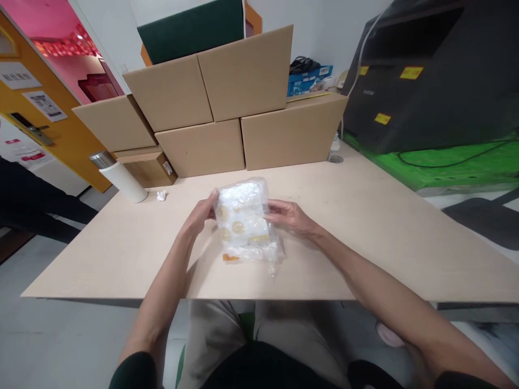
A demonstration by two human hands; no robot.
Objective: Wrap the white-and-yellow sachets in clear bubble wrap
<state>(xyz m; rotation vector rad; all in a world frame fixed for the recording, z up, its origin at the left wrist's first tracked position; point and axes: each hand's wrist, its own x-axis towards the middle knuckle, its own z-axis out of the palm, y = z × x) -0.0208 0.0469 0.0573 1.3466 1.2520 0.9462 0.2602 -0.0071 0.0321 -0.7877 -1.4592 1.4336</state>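
Between my two hands is a clear plastic-wrapped packet, white with round yellow-gold marks. Its loose, crinkled plastic hangs toward me over the pale wooden table, with a small orange patch near the lower left corner. My left hand grips the packet's left edge, the thumb near its upper corner and the other fingers partly hidden. On the opposite side, my right hand pinches the right edge between thumb and fingers. What lies inside the wrapping cannot be made out.
Stacked cardboard boxes line the table's back. A white bottle with a metal cap and a crumpled tissue stand and lie at the left. A large dark machine is at the right. Another person's legs show at far left.
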